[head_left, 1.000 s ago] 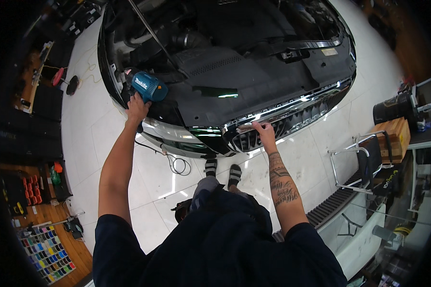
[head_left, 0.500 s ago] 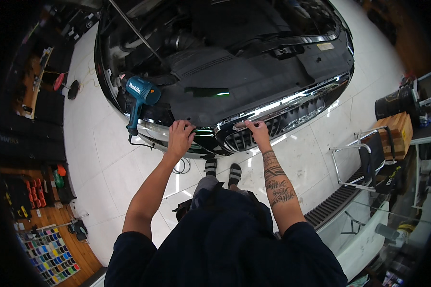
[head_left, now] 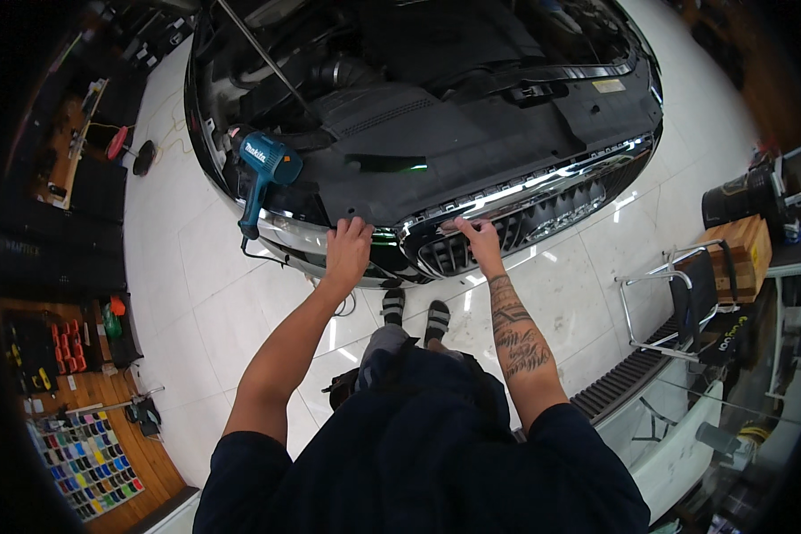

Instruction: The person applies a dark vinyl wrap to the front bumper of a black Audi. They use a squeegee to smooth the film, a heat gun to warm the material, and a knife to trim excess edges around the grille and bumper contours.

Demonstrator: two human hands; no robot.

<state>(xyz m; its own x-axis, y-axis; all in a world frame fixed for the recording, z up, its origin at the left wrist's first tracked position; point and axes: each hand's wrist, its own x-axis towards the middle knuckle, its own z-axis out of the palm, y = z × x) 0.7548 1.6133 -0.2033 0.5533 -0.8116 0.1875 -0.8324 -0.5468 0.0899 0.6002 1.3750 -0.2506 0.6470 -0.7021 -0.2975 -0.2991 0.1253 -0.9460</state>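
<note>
A dark car front [head_left: 472, 133] stands before me with its hood raised. At the front edge, beside the left end of the grille [head_left: 543, 218], my left hand [head_left: 349, 249] rests with bent fingers pressed close together. What its fingertips grip, if anything, is hidden. My right hand [head_left: 481, 242] pinches with thumb and fingers at the chrome grille surround [head_left: 525, 191]. Any small piece in that pinch is too small to make out. Left of my hands, a blue heat gun [head_left: 265, 169] lies on the front of the engine bay, handle toward me.
A prop rod [head_left: 267, 55] rises over the engine bay. To the right stand a metal-framed chair [head_left: 685, 294], a wooden block [head_left: 740, 254] and a black bucket [head_left: 730, 203]. A color sample board [head_left: 89, 463] lies lower left. The heat gun's cord [head_left: 262, 258] hangs by the bumper.
My left hand has shifted slightly right and its fingers have drawn closer together over the edge. The right hand stays at nearly the same spot on the grille surround.
</note>
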